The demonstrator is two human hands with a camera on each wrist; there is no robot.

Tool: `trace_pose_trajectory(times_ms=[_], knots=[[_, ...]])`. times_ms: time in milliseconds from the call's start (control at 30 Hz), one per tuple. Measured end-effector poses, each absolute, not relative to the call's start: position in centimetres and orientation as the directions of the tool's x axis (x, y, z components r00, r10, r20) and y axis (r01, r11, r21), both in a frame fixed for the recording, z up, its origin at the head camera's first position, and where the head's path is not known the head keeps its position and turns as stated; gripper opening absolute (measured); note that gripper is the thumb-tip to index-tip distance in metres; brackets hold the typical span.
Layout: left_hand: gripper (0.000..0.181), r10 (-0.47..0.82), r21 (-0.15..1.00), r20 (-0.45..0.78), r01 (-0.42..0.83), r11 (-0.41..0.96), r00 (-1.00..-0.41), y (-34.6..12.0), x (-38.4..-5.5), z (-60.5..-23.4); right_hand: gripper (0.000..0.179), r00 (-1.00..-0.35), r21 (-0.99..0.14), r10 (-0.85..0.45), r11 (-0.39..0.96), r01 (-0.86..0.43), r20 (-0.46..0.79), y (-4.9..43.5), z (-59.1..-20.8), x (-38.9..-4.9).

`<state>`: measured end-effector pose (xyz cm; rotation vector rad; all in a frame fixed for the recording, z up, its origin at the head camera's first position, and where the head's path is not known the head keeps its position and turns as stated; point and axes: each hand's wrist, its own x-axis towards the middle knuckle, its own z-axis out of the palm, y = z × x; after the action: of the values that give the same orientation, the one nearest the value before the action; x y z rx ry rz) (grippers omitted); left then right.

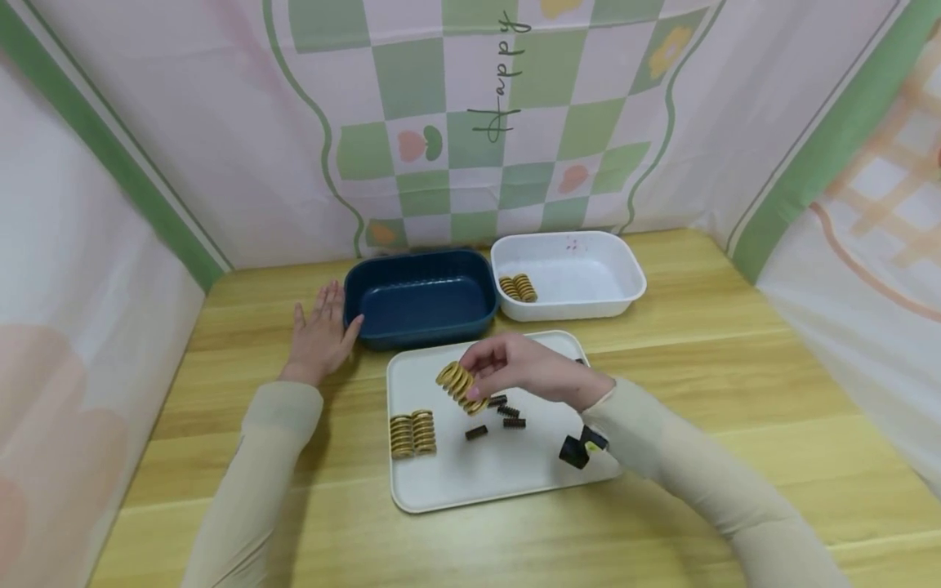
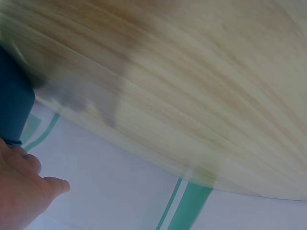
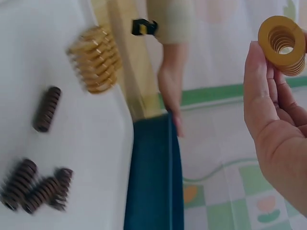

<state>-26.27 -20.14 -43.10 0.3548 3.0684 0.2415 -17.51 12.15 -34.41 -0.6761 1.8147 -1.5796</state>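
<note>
My right hand (image 1: pixel 518 366) pinches a gold coil spring (image 1: pixel 459 386) between thumb and fingers, above the off-white tray (image 1: pixel 456 486). In the right wrist view the held spring (image 3: pixel 281 42) shows its round, flat end and hollow middle. Two more gold springs (image 1: pixel 413 434) lie side by side at the tray's left edge. Several small dark springs (image 1: pixel 476 433) are scattered near the tray's middle, below the hand. My left hand (image 1: pixel 318 339) has its fingers extended along the left end of a dark blue basin (image 1: pixel 422 331), thumb at its rim.
A white basin (image 1: pixel 581 310) stands right of the blue one, with gold springs (image 1: pixel 518 287) in its left front corner. Both basins sit on the wooden table (image 1: pixel 735 367) behind the tray. Patterned cloth (image 1: pixel 412 82) hangs along the back and sides.
</note>
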Motion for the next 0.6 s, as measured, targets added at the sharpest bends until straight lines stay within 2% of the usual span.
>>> trace_pose_trajectory(times_ms=[167, 333, 600], knots=[[0.071, 0.226, 0.168, -0.03, 0.218, 0.961, -0.974, -20.1, -26.2, -43.0, 0.028, -0.713, -0.992, -0.694, 0.123, 0.013, -0.095, 13.6, -33.4, -18.8], [0.07, 0.228, 0.174, -0.024, 0.221, 0.96, -0.973, -20.1, -26.2, -43.1, 0.017, -0.757, -0.997, -0.651, 0.073, 0.013, -0.057, 15.1, -32.4, -20.6], [0.072, 0.235, 0.163, -0.005, 0.231, 0.959, -0.972, -20.1, -26.3, -43.2, 0.021, -0.867, -0.993, -0.489, -0.015, 0.117, -0.094, 18.1, -31.6, -24.6]])
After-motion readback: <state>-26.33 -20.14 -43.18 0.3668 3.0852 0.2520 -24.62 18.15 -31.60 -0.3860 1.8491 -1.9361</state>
